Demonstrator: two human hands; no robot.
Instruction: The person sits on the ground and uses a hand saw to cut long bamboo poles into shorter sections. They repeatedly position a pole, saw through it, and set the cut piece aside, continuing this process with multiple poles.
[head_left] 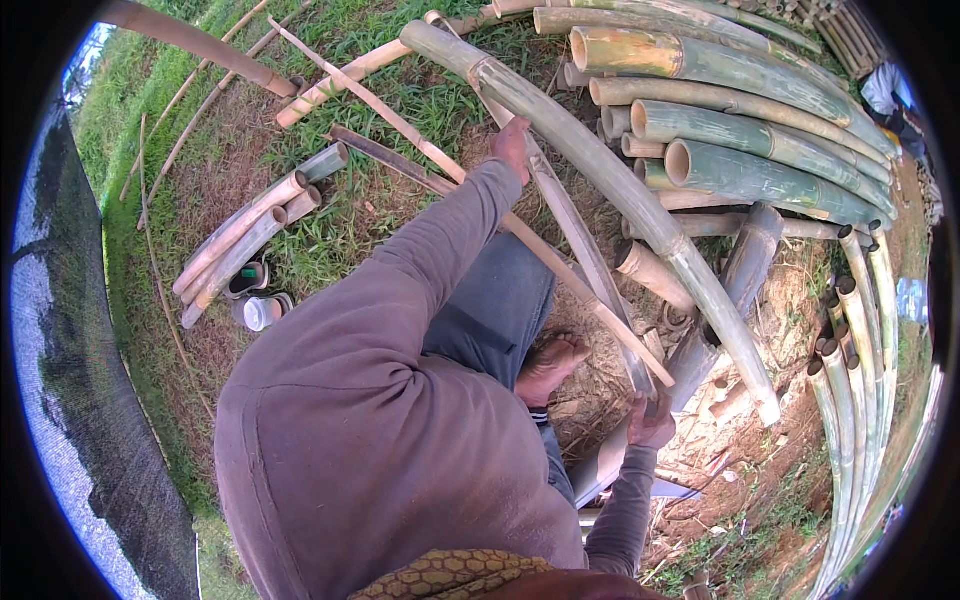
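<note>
My left hand is closed on a long split bamboo strip, right beside a thick green bamboo pole. At the strip's near end my right hand is closed round it, its fingers partly hidden. The strip slants between my hands, from far left to near right. A thinner pale bamboo strip crosses close by and ends just above my right hand. Under the thick pole lies a dark, weathered bamboo log. My bare foot rests on the dirt between my arms.
Cut bamboo poles are stacked at the far right, and several more stand upright at the right. Short bamboo pieces lie on grass at left, near a white-lidded container. A dark net hangs at the left edge.
</note>
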